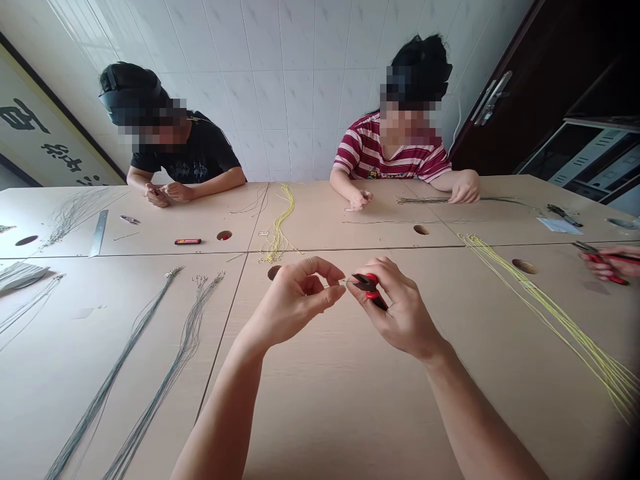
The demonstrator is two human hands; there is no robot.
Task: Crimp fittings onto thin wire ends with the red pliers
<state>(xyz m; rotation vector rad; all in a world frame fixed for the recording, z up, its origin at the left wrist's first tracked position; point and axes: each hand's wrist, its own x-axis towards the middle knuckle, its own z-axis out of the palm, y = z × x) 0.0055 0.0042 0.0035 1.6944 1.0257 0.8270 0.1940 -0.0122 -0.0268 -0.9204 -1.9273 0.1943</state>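
My left hand (293, 303) is closed in a pinch, thumb against fingertips, on the end of a thin wire or cord (343, 282). Too little of it shows to tell its full length. Wrapped in my right hand (403, 310) is a pair of pliers (369, 283) with red and black handles. Its dark jaws point left, close to the pinched end; whether they touch it I cannot tell. Both hands are above the near table, beyond the seam. To the left lie a bundle of grey-green cords (131, 340) and a second grey cord bundle (186, 343).
Yellow cords (553, 317) stretch along the right; another yellow bundle (284, 223) lies beyond my hands. Two people sit across the table (320, 227). At the right edge, another person's hand (613, 261) holds red-handled pliers. A ruler (99, 233) and red marker (188, 242) lie far left.
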